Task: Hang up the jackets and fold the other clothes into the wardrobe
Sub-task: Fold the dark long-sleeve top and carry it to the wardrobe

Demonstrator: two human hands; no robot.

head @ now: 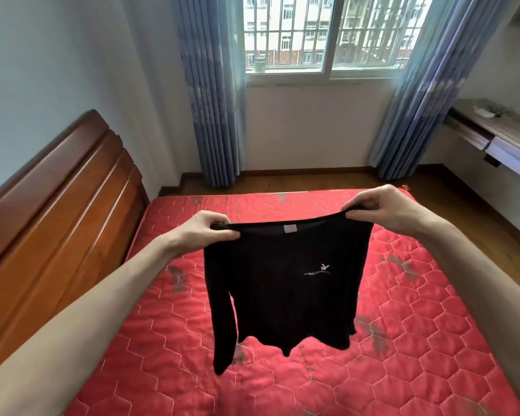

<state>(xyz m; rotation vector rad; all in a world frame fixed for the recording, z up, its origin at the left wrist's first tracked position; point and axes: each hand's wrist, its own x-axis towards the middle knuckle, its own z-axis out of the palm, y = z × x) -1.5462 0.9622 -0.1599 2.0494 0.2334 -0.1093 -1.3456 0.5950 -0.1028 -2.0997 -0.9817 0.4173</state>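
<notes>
No text can be read. The black top [285,283] carries a small white rabbit-like emblem on its chest, above a thin line of white script too small to make out. A pale tag [289,230] sewn inside the neckline shows no legible print.

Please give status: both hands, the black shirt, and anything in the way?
Left hand and right hand pinch the black shirt at its shoulders. Shirt hangs unfolded above the red mattress. Nothing in the way below it.
</notes>
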